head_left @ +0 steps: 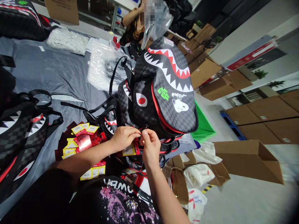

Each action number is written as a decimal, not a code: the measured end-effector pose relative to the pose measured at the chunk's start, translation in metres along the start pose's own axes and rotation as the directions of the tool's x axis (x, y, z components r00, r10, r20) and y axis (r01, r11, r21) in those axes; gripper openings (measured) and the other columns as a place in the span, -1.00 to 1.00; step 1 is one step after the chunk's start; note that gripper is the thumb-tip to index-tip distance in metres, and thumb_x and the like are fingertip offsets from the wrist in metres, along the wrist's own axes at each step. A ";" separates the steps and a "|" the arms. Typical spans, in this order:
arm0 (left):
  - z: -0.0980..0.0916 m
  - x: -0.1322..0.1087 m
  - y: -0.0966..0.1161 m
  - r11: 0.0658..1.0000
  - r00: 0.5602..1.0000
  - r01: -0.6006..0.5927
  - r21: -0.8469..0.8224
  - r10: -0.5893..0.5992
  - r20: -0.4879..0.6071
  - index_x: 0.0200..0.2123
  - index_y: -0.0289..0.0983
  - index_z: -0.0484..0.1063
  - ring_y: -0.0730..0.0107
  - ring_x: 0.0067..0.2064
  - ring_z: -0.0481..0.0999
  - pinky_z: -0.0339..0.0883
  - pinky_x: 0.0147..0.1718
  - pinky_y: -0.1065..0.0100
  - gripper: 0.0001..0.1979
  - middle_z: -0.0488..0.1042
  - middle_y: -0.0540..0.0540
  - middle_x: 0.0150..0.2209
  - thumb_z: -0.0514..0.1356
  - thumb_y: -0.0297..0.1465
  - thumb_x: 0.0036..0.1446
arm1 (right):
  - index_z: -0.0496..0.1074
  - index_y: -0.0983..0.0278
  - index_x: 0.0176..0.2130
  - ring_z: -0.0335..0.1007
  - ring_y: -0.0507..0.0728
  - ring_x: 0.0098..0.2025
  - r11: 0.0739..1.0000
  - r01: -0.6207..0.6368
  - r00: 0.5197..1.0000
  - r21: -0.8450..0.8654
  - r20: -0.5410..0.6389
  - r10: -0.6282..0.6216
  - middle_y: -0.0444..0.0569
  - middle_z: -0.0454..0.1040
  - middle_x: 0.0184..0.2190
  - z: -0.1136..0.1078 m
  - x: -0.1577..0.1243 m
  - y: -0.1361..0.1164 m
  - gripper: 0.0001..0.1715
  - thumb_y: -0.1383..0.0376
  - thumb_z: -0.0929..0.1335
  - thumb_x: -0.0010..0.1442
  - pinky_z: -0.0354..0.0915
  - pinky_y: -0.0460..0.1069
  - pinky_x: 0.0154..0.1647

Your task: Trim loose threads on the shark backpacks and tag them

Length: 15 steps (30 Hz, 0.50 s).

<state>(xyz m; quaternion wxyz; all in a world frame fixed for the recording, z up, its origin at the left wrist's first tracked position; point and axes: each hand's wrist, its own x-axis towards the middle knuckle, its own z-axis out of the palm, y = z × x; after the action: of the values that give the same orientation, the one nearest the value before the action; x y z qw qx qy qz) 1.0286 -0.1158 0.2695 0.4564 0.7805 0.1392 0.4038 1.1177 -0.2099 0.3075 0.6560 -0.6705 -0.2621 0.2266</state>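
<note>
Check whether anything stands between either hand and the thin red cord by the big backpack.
Nothing visible does: the left hand and right hand meet at the red cord. The tag shows below the left hand.

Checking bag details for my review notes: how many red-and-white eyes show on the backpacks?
2. One eye is on the side of the middle backpack; the other eye is on a backpack at the left. More may be hidden.

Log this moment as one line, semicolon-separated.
left hand: pinching red cord; right hand: pinching same cord; backpack: just beyond hands; tag: below left hand; tag pile: left of hands
</note>
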 end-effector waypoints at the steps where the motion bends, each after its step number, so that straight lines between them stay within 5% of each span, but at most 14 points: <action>1: 0.000 -0.001 0.000 1.000 1.000 0.012 -0.003 -0.012 0.004 -0.30 -0.24 0.58 0.41 -0.29 0.57 0.34 -0.27 0.42 -0.86 0.62 -0.03 -0.31 0.18 -0.44 0.22 | 0.39 0.25 -0.36 0.07 -0.04 -0.55 1.000 0.013 1.000 -0.019 -0.004 -0.013 -0.24 0.27 -0.56 0.000 0.000 0.001 -0.67 0.07 0.46 0.04 0.06 -0.11 -0.55; 11: -0.003 0.004 0.004 0.964 0.959 0.267 0.012 -0.267 0.096 -0.39 -0.23 0.47 0.52 -0.51 0.41 0.15 -0.49 0.47 -0.97 0.47 0.11 -0.53 0.21 -0.46 0.08 | 0.39 0.25 -0.33 0.28 0.06 -0.34 0.967 0.141 0.990 -0.212 0.017 -0.140 -0.12 0.39 -0.39 0.000 -0.003 0.009 -0.74 0.11 0.39 0.16 0.26 -0.03 -0.26; 15: -0.004 0.006 0.004 0.956 0.958 0.268 0.118 -0.278 0.075 -0.36 -0.21 0.48 0.45 -0.44 0.47 0.20 -0.44 0.44 -0.97 0.50 0.09 -0.48 0.22 -0.42 0.08 | 0.41 0.26 -0.33 0.31 0.08 -0.28 0.946 0.182 0.983 -0.268 0.051 -0.175 -0.09 0.40 -0.34 -0.002 -0.003 0.010 -0.74 0.11 0.39 0.18 0.26 0.00 -0.17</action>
<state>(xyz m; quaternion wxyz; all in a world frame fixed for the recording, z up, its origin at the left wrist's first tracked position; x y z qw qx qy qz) 1.0282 -0.1119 0.2766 0.4712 0.7947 0.2462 0.2930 1.1174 -0.2138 0.2973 0.5724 -0.7244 -0.3589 0.1370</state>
